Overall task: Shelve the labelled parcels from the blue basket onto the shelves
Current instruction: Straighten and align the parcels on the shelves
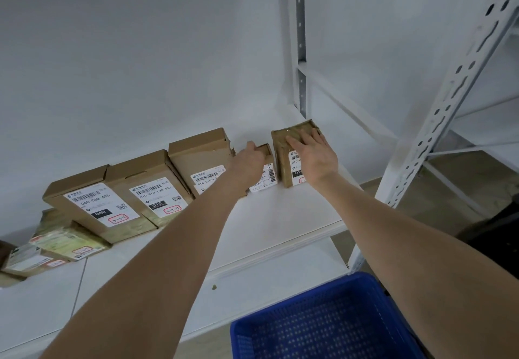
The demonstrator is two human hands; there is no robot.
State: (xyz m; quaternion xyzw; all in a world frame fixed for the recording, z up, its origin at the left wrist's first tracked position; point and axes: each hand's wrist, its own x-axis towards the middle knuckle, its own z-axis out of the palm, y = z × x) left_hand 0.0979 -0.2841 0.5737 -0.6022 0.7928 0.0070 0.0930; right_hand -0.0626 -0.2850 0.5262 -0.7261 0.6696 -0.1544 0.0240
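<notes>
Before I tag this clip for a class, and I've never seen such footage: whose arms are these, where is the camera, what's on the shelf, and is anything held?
There is no machine: a person works bare-handed, and the single picture comes from a camera on their head, looking forward and down. On the white shelf is a row of labelled cardboard boxes, with flatter parcels lying at the far left. The left hand reaches over the top of a small parcel; its grip is hidden. The right hand lies flat, fingers spread, on a taped parcel at the row's right end. The blue basket sits below.
</notes>
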